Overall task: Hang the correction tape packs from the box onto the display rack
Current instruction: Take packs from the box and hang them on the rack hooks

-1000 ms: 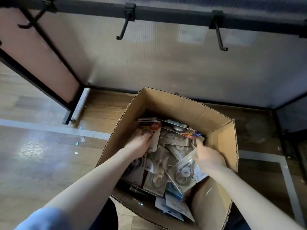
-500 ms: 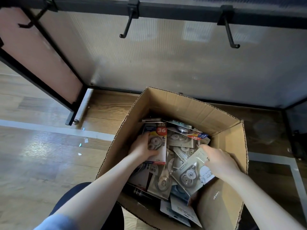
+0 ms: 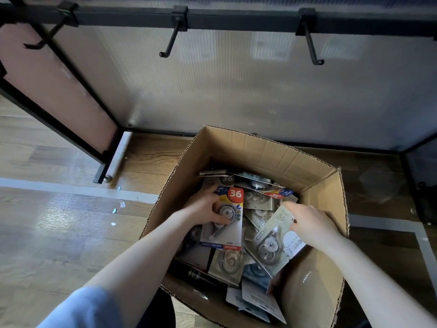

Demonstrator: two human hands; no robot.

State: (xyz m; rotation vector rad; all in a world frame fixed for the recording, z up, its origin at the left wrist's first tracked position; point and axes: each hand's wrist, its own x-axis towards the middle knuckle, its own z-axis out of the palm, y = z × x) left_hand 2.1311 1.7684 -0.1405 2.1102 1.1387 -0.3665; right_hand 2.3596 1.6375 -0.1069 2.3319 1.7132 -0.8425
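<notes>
Both hands are down in the cardboard box (image 3: 264, 147), which stands on the floor in front of the rack. Your left hand (image 3: 205, 207) grips a pack (image 3: 223, 223) with a red "36" badge, thumb curled over the plastic bubble on its front. Your right hand (image 3: 309, 224) pinches a grey pack (image 3: 275, 240) by its upper edge, tilted above the heap. The rest of the packs (image 3: 227, 261) lie loose and overlapping in the box.

Handling, judged: each pack looks light. The card backing should be stiff enough to hold flat but likely bends at the corners. The clear bubble is probably slick and may dent, so squeezing there looks a poor hold. Better to pinch the bare card just below the top edge, leaving that edge free; the hang hole itself cannot be made out here.

Three black hooks on the rail are bare; the middle hook (image 3: 170, 40) and right hook (image 3: 312, 47) point toward you. Expect overlapping packs to drag neighbours up as you lift.
</notes>
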